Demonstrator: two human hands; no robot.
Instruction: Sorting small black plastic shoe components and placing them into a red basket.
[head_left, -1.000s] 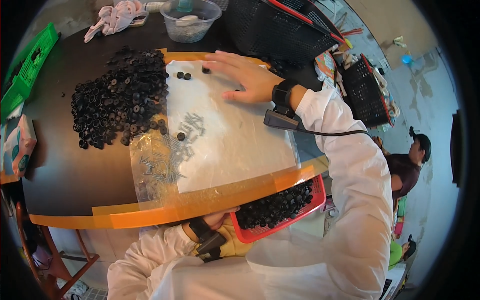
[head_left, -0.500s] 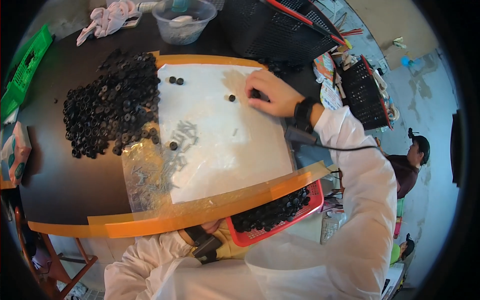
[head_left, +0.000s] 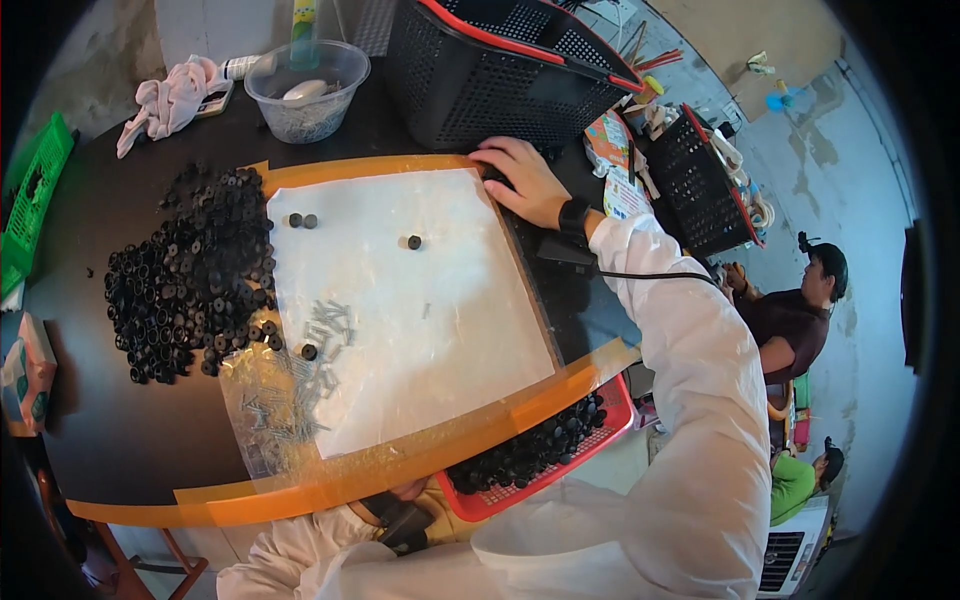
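Note:
My right hand (head_left: 522, 182) rests at the far right corner of the white sheet (head_left: 430, 310), its fingers curled over a dark patch. What lies under the fingers is too hidden to make out. A single small black round part (head_left: 414, 242) sits on the sheet to its left. Two more black parts (head_left: 303, 221) stand side by side near the sheet's far left corner. My left hand (head_left: 408, 490) is below the table's near edge, mostly covered, with its fingers hidden. Thin metal pins (head_left: 325, 330) lie scattered over the sheet's left side and a clear plastic bag (head_left: 250, 410).
A heap of black round parts (head_left: 190, 270) covers the table's left. Behind the sheet stand a clear tub (head_left: 310, 110) and a black basket (head_left: 470, 80). A red basket (head_left: 620, 415) of black parts sits below the near edge. Two people (head_left: 800, 310) are at the right.
My right hand has moved off the sheet, away and right toward its far corner by the black basket. The black piece seen in its fingers before is out of sight. The view has shifted.

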